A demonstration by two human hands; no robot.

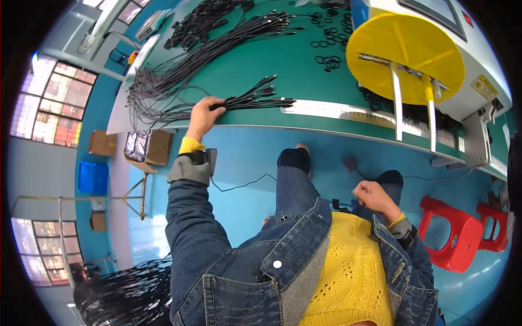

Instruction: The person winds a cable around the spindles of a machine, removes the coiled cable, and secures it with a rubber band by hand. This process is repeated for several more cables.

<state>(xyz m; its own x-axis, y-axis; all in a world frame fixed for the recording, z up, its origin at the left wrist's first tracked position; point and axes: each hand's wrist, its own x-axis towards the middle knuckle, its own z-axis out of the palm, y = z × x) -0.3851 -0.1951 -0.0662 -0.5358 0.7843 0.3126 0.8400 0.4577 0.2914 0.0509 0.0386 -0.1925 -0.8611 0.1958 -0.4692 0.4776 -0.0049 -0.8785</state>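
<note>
Near the front edge of the green table (272, 65), my left hand (203, 117) is closed around a small bundle of black cables (247, 101). Their connector ends fan out to the right, and the looped lengths trail off to the left. Behind them lies a bigger pile of black cables (201, 60), its ends pointing to the far right. My right hand (375, 196) is curled closed over my lap, away from the table. The inside of its grip is hidden, so I cannot tell whether anything is in it.
A white ruler strip (337, 110) runs along the table's front edge. A machine with a yellow disc (405, 54) and white prongs stands at the right. Black cable coils (328, 41) lie at the back. Red stools (454, 233) and a cardboard box (155, 146) are on the floor.
</note>
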